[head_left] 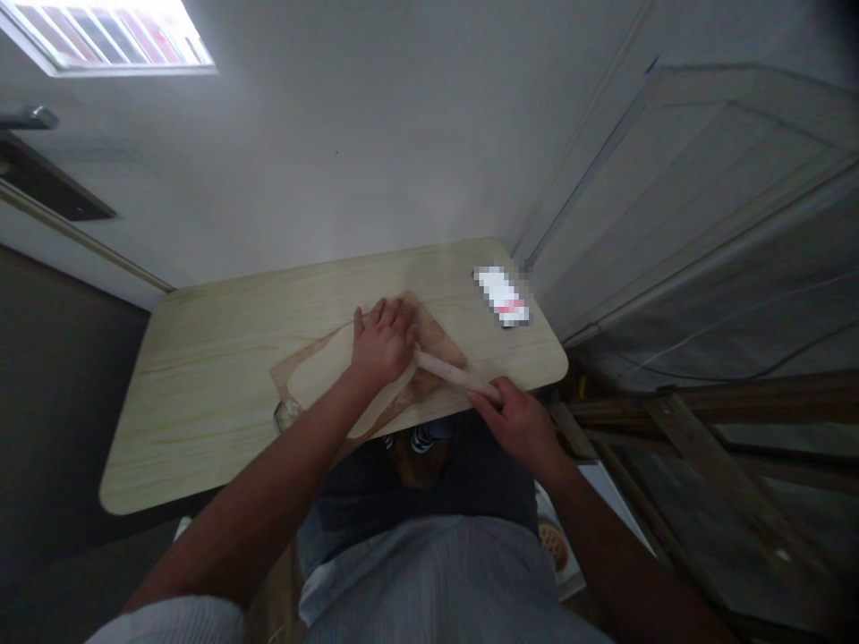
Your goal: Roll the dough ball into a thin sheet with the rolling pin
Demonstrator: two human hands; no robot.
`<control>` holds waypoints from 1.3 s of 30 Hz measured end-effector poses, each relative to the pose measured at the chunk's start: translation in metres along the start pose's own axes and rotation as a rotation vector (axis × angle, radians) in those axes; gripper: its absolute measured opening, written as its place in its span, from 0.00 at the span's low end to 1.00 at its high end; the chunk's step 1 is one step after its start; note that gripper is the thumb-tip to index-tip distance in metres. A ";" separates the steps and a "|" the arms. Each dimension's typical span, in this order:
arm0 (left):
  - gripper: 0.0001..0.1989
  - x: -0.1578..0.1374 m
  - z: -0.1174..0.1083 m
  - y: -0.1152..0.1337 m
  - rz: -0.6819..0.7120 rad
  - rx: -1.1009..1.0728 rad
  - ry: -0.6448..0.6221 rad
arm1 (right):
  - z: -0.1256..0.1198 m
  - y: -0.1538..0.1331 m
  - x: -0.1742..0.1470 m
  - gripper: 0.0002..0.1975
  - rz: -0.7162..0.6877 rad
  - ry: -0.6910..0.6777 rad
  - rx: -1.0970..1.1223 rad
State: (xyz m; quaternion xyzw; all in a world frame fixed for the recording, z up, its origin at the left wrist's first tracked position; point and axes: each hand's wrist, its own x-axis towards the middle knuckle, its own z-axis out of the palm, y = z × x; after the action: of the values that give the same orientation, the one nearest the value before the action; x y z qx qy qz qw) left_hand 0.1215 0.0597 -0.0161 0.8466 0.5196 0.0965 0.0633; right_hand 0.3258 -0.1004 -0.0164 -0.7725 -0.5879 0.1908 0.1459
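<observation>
My right hand (514,411) is closed around the near end of a pale wooden rolling pin (448,368), close to the table's front edge. Over the pin's far end lies my left hand (386,340), palm down with the fingers bent over; it hides that end of the pin. Beneath the left hand and forearm spreads a thin, pale sheet of dough (326,365). The dough rests on a brown board (436,331) set at an angle on the table. Part of the dough is hidden by my left arm.
The light wood table (201,358) has rounded corners and stands against a white door with a handle (30,118). A phone (502,295), blurred out, lies at the back right. A small dish (287,415) peeks out beside the board. Wooden framing (704,429) stands at the right.
</observation>
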 end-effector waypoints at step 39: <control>0.19 -0.038 -0.011 -0.046 0.014 -0.115 0.162 | 0.049 -0.026 -0.038 0.17 -0.182 0.009 0.188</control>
State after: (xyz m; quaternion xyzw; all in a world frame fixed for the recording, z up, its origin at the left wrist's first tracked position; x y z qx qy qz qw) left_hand 0.0623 0.0463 -0.0188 0.8346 0.5107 0.1945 0.0689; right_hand 0.2718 -0.1303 -0.0434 -0.6998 -0.6344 0.2276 0.2367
